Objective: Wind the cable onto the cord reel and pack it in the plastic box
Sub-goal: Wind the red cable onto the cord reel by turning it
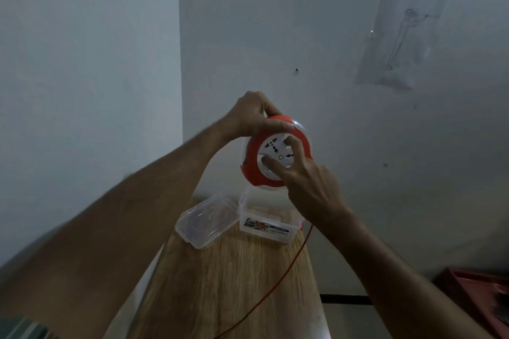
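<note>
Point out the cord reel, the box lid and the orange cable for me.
cord reel (275, 150): head view, on its white socket face.
box lid (208, 220): head view, middle of the clear lid.
orange cable (286, 270): head view, mid-run over the table.

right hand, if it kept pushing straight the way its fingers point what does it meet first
The right hand points up and left, with its fingertips already on the white socket face of the cord reel, so it would meet that first. Beyond the reel is the left hand gripping the rim, though depth is unclear.
</note>
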